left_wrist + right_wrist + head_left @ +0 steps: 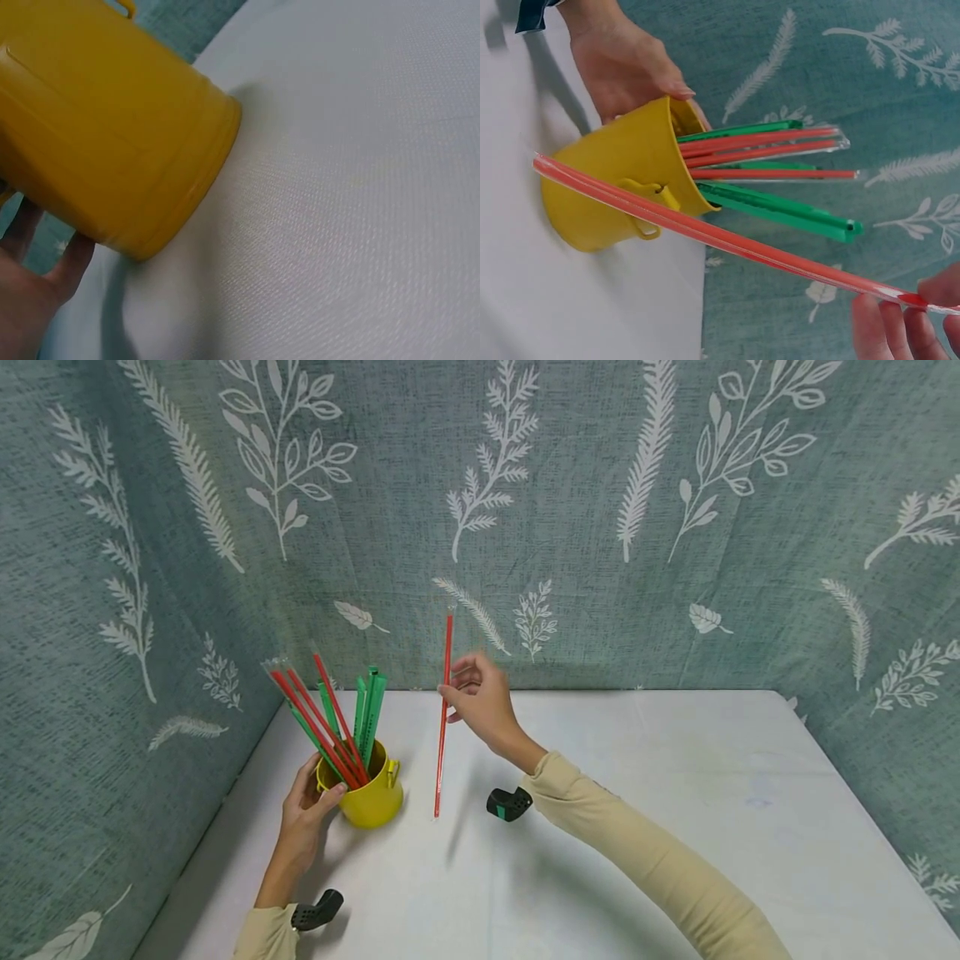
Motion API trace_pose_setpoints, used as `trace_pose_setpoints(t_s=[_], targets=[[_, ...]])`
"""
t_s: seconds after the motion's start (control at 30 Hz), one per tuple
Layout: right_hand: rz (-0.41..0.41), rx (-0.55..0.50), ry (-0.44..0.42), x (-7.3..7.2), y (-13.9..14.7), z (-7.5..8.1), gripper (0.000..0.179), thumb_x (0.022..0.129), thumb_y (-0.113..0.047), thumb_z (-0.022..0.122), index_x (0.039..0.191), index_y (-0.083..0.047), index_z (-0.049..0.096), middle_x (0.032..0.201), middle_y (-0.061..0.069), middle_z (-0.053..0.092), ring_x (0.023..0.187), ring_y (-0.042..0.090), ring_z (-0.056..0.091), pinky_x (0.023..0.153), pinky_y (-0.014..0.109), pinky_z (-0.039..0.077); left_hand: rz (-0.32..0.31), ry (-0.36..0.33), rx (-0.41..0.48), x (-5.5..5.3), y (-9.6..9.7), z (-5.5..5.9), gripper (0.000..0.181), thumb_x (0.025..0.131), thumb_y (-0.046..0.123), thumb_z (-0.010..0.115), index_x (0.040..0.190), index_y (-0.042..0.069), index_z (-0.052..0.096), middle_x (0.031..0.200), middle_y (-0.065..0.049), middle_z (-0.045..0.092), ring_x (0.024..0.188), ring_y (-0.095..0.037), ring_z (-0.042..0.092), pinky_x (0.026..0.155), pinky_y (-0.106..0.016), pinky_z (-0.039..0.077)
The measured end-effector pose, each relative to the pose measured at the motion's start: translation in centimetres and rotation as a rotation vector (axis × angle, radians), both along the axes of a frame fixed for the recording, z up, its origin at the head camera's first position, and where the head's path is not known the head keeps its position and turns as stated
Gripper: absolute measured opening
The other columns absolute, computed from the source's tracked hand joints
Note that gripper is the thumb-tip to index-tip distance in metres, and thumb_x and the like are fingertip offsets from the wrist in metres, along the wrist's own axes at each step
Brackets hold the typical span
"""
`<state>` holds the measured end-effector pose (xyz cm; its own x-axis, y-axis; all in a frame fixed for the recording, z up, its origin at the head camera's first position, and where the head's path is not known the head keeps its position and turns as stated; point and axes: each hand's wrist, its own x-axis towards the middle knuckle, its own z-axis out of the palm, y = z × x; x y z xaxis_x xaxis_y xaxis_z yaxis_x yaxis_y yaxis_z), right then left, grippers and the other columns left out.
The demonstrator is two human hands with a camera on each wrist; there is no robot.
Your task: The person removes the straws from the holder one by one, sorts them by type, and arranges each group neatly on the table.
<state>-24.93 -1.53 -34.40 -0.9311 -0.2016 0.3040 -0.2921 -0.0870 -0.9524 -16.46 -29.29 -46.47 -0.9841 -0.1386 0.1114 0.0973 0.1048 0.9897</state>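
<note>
Fingers [871,328] of the right hand [486,703] around a near-upright red stick [442,743]

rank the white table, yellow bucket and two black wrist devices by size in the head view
1. White table
2. Yellow bucket
3. Left wrist device and right wrist device: too alike to rank

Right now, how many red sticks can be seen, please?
4: one red stick in the right grip, three other red sticks standing in the yellow bucket. More may be hidden inside.
</note>
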Motion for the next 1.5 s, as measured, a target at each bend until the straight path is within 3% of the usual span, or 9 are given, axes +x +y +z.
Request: trace_pose_setpoints(t_s=[0.23,0.5,0.83,1.23,1.5], targets=[[0.046,0.016,-0.062,0.8,-0.2,0.1,0.032,0.087,0.003,0.062,0.115,0.009,0.048,0.097,0.024,0.055,0.085,0.046,0.059,0.061,0.048,0.056,0.024,0.004,-0.011,0.5,0.0,-0.1,0.065,0.092,0.009,0.058,0.149,0.017,0.027,0.145,-0.007,0.033,0.130,-0.015,0.034,0.096,-0.012,0.036],[0.042,0.043,-0.119,2.2,-0.6,0.9,0.028,0.087,0.004,0.061,0.112,0.009,0.050,0.095,0.025,0.057,0.081,0.045,0.060,0.061,0.047,0.056,0.026,0.005,-0.023,0.6,-0.1,-0.1,0.064,0.093,0.010,0.058,0.149,0.018,0.027,0.144,-0.006,0.035,0.127,-0.012,0.036,0.095,-0.011,0.036],[0.008,0.046,-0.202,0.3,-0.9,-2.8,0.034,0.086,0.000,0.065,0.117,0.005,0.052,0.097,0.024,0.058,0.082,0.042,0.062,0.062,0.048,0.056,0.009,0.018,-0.021,-0.1,-0.2,-0.3,0.064,0.093,0.009,0.058,0.149,0.017,0.028,0.145,-0.006,0.033,0.129,-0.013,0.034,0.095,-0.010,0.035],[-0.023,0.062,-0.212,0.7,-1.7,-4.8,0.027,0.085,-0.002,0.067,0.109,0.001,0.055,0.088,0.016,0.060,0.067,0.025,0.065,0.056,0.041,0.056,0.010,0.011,-0.035,0.4,-0.4,-0.6,0.064,0.093,0.010,0.056,0.149,0.018,0.027,0.148,-0.008,0.029,0.137,-0.025,0.027,0.097,-0.012,0.034],[-0.047,0.071,-0.225,0.6,-1.8,-5.8,0.026,0.084,-0.001,0.067,0.108,0.001,0.056,0.084,0.013,0.062,0.063,0.019,0.064,0.052,0.036,0.056,0.003,0.003,-0.035,0.2,-0.3,-0.3,0.064,0.093,0.012,0.057,0.149,0.019,0.027,0.151,-0.006,0.027,0.138,-0.028,0.025,0.099,-0.015,0.034]])
